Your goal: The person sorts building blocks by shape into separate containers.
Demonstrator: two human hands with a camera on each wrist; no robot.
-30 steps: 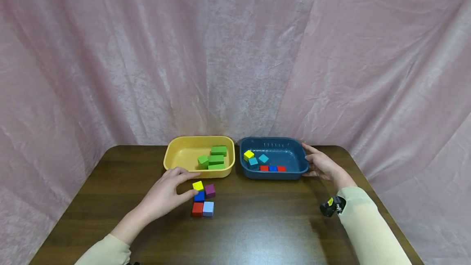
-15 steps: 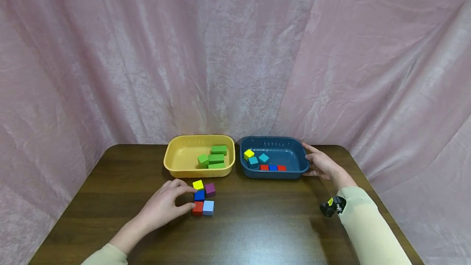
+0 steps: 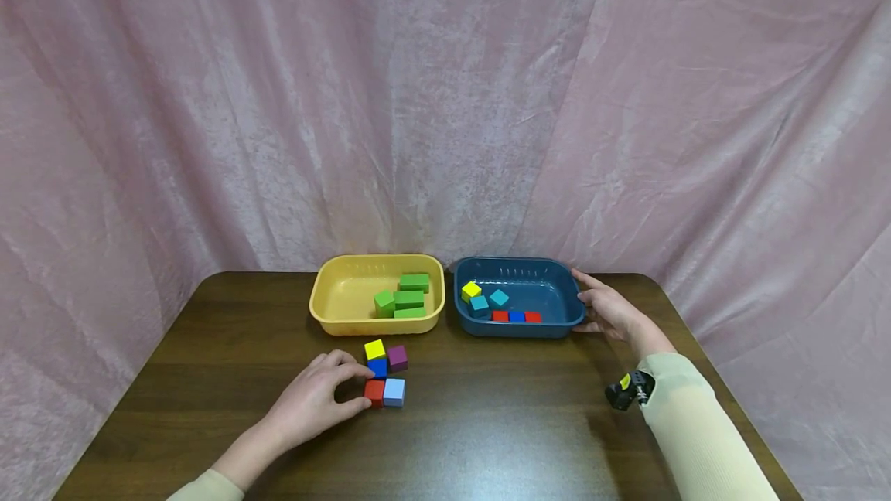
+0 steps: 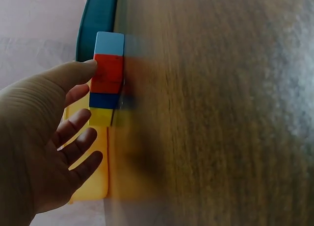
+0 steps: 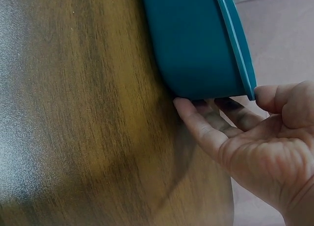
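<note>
- The left hand (image 3: 313,397) reaches over the table (image 3: 487,424), its fingers spread, thumb and index finger apart about the left side of the red block (image 3: 373,393). The thumb tip is at that block's near corner; the index tip is by the blue block (image 3: 378,368). I cannot tell whether either presses.
- The red block sits on the table in front of the yellow tray, with the light blue block (image 3: 394,392) against its right side and the blue block just behind it.
- Behind the blue block is the yellow block (image 3: 374,349); the purple block (image 3: 397,358) stands just to the right of these two.
- The right hand (image 3: 609,315) rests against the right end of the blue tray (image 3: 553,304), fingers spread on the outer wall, thumb at the rim.
- The blue tray holds a yellow cube (image 3: 471,291) and two teal cubes (image 3: 479,307) toward the left, and a red, blue, red row (image 3: 517,317) along its near wall.
- The yellow tray (image 3: 341,300), left of the blue one, holds four green blocks (image 3: 409,299) toward its right.
- A pink curtain (image 3: 445,99) hangs behind the table.
</note>
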